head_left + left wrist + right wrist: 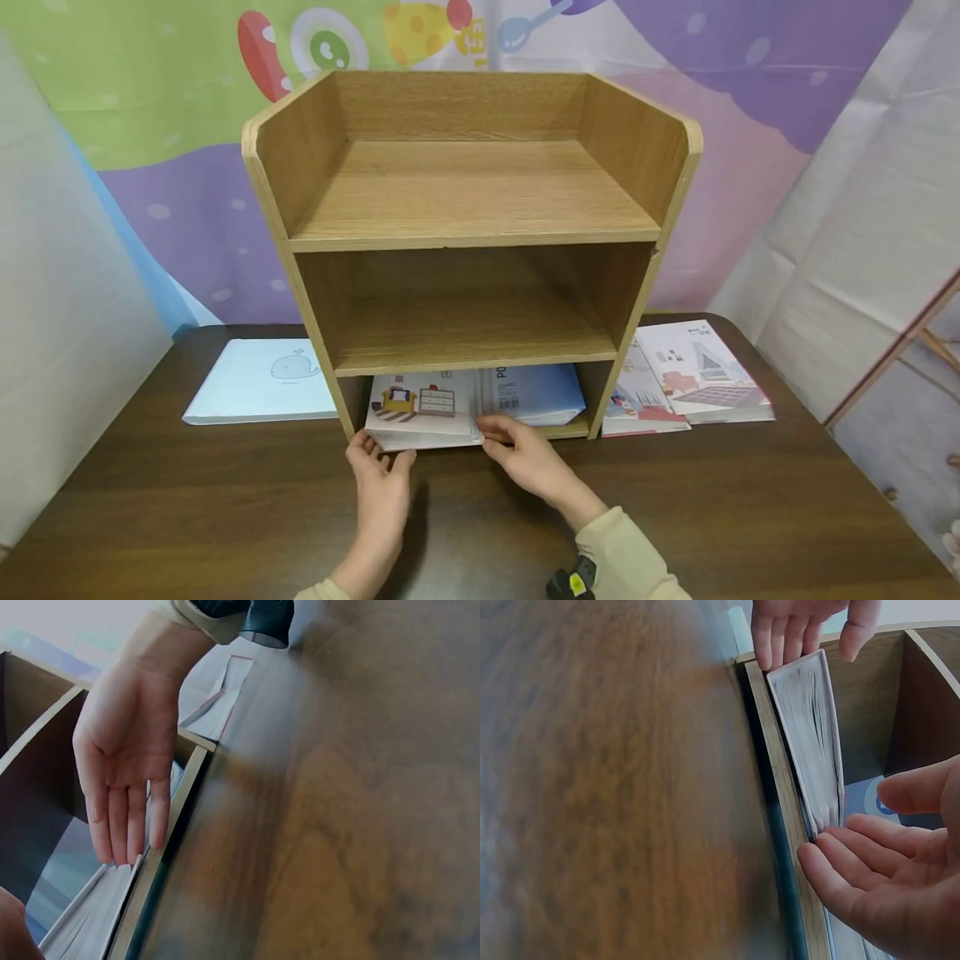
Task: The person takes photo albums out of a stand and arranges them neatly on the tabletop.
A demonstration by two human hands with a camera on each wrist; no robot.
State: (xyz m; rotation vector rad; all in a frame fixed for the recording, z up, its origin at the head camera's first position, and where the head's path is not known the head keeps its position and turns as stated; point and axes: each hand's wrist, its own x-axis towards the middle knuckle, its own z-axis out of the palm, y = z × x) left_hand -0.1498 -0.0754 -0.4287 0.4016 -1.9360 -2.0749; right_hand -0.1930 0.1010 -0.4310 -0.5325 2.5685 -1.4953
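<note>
A thick white book [411,427] with a drawn yellow armchair and dresser on its cover lies flat in the bottom compartment of the wooden shelf [472,367]. My left hand [381,483] is at its left front corner, fingers against that end. At the book's right end, the fingertips of my right hand [536,462] touch the edge. The right wrist view shows the page edges [806,735] between both hands, with the fingers extended rather than wrapped around. Right of it in the same compartment lies a blue-covered book [536,393], partly under the shelf board.
A pale blue book [258,379] with a whale drawing lies on the dark wooden table [187,500], left of the shelf. On the right lie two illustrated books, one with a grey tent picture [701,367]. A printed curtain [180,208] hangs behind.
</note>
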